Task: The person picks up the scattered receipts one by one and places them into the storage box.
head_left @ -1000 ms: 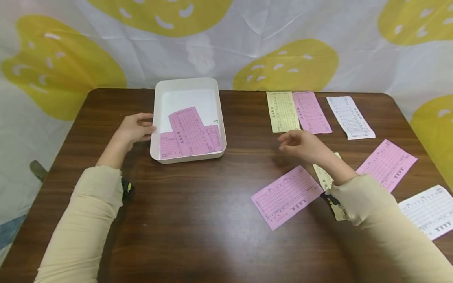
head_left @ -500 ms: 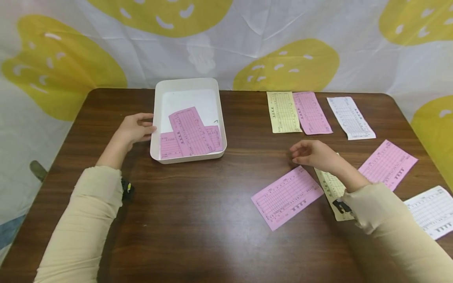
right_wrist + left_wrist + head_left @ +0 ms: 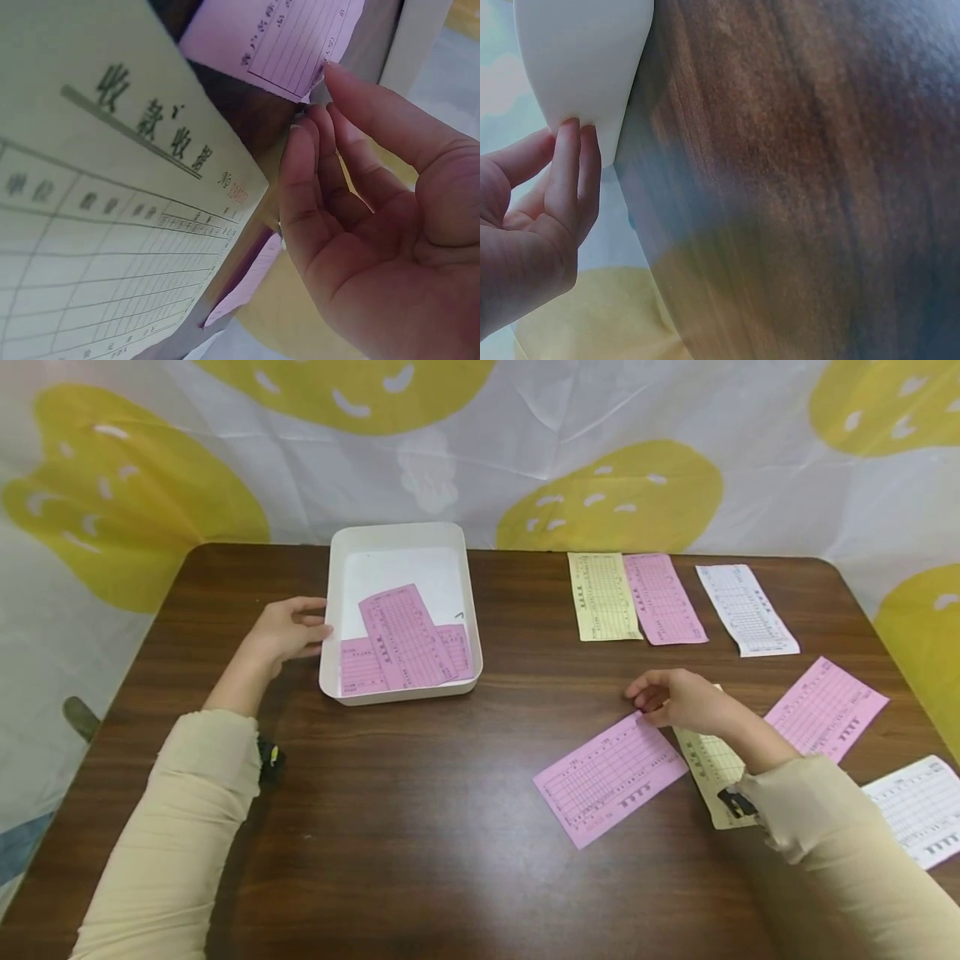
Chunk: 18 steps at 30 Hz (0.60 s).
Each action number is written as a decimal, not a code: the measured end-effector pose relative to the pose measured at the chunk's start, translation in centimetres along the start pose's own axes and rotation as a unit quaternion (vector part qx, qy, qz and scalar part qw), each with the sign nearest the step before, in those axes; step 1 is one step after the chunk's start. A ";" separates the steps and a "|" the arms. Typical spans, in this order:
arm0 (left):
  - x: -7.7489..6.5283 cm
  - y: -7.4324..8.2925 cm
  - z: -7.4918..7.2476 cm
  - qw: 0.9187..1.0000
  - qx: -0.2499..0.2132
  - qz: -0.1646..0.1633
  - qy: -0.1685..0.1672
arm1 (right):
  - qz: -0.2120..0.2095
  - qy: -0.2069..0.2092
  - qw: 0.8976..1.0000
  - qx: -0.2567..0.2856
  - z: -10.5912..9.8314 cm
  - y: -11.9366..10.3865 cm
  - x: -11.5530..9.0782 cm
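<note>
My left hand [image 3: 288,631] rests its fingertips on the outer left wall of a white plastic tray [image 3: 327,652]. In the left wrist view, its fingers [image 3: 568,165] are nearly straight against the tray wall [image 3: 585,67]. Several pink receipt slips [image 3: 408,639] overlap inside the tray. My right hand [image 3: 686,700] is at the upper corner of a pink receipt slip [image 3: 607,781] lying on the table. In the right wrist view, the thumb touches that slip's corner [image 3: 281,45], with the other fingers loosely bent at its edge. Beneath the hand is a yellow receipt slip [image 3: 708,764].
At the back right lie a yellow slip [image 3: 606,597], a pink slip [image 3: 663,599] and a white slip [image 3: 747,610]. Another pink slip [image 3: 828,706] and a white slip [image 3: 918,810] are to the right. A patterned cloth [image 3: 442,460] hangs behind the brown table [image 3: 420,843].
My right hand has moved right and towards me, from near the back yellow slip to the corner of the near pink slip. The left hand and tray have stayed in place.
</note>
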<state>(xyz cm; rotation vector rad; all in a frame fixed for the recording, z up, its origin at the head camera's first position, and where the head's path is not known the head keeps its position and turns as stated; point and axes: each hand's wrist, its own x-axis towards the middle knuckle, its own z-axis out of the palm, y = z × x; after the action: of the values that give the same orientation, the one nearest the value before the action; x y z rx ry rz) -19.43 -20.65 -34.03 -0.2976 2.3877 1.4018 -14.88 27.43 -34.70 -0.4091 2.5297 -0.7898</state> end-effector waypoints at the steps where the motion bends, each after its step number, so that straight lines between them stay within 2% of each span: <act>1: 0.0 0.0 0.0 1.000 0.000 -0.001 -0.001 | -0.002 0.001 1.000 -0.005 0.1 0.1 0.0; 9: -0.1 0.2 0.1 1.000 -0.003 -0.002 -0.001 | -0.007 0.024 0.997 -0.079 0.2 0.2 0.0; 18: -0.2 0.1 0.0 1.000 -0.004 -0.002 0.000 | 0.001 0.031 0.996 -0.081 0.3 -0.3 0.2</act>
<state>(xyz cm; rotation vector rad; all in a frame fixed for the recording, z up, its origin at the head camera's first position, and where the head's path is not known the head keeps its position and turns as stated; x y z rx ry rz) -19.29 -20.57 -33.86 -0.3040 2.3816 1.4103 -14.88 26.97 -34.87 -0.4420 2.6621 -0.6071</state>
